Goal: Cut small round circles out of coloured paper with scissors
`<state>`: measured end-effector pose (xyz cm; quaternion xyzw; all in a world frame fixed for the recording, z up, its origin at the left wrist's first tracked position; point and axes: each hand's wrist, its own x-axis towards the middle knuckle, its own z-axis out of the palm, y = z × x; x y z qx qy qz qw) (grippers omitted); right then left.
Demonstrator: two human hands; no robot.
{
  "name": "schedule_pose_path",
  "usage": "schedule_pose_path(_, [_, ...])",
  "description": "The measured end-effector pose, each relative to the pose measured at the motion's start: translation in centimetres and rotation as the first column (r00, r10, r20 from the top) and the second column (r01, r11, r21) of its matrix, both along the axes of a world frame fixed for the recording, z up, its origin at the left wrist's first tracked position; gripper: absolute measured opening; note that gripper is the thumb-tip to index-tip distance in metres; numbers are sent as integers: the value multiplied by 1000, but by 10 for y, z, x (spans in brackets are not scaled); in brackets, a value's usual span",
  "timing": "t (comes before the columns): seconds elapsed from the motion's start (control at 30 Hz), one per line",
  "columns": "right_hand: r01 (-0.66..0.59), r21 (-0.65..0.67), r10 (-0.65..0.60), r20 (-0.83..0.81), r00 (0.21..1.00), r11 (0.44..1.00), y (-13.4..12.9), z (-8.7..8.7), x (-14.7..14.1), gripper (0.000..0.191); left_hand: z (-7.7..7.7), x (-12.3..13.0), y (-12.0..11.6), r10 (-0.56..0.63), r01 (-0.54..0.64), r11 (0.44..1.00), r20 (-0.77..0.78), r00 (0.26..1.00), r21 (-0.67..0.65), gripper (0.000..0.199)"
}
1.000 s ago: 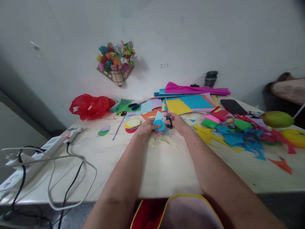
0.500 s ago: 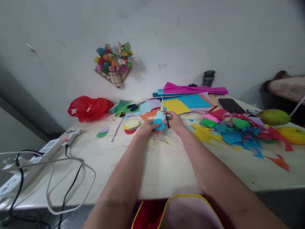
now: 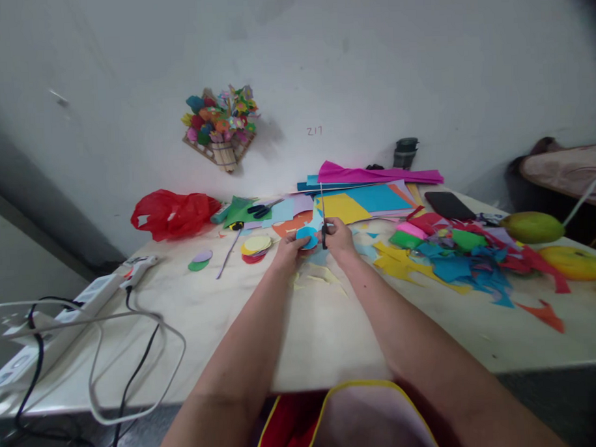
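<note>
Scissors (image 3: 324,234) partly hidden, blue paper (image 3: 307,237) partly covered

Left hand (image 3: 290,248) pinching blue paper disc (image 3: 307,237); right hand (image 3: 339,236) gripping scissors (image 3: 324,233), blades pointing away. Pale trimmings (image 3: 325,274) on bench (image 3: 326,340) nearer edge. Left of hands: stack of coloured discs (image 3: 256,243), then lilac disc (image 3: 202,256) overlapping green disc (image 3: 198,266). Right: heap of bright scraps (image 3: 453,268), two fruits (image 3: 574,263) beside it. Farther back: red plastic bag (image 3: 174,213), second scissors (image 3: 262,211), magenta sheet (image 3: 379,174).
</note>
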<state>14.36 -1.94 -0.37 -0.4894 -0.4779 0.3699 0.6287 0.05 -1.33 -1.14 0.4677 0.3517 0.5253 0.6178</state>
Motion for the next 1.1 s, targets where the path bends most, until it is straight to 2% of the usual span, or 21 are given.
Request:
schedule_pose_path(0.2, [-37,-66,30,-107,994,997,-3,5,-1,42,-6,-6,7,117,-119,991,35,993,62,35])
schedule_pose_path(0.37, [-45,-175,36,-58,998,984,-7,12,1,30,-4,-14,11,184,-190,981,106,977,45,39])
schedule_pose_path(0.47, [-127,-194,129,0,992,973,-14,16,4,25,-2,-17,11,216,-222,975,164,963,23,40])
schedule_pose_path(0.6, [-224,-266,240,30,970,938,-20,17,9,25,1,-18,11,233,-241,971,222,947,10,35])
schedule_pose_path(0.83, [-389,-306,429,77,900,869,-26,19,13,21,3,-19,11,275,-280,960,265,924,-21,22])
schedule_pose_path(1.1, [-407,-323,463,116,879,854,-27,19,9,21,6,-13,7,239,-228,971,236,942,-75,24])
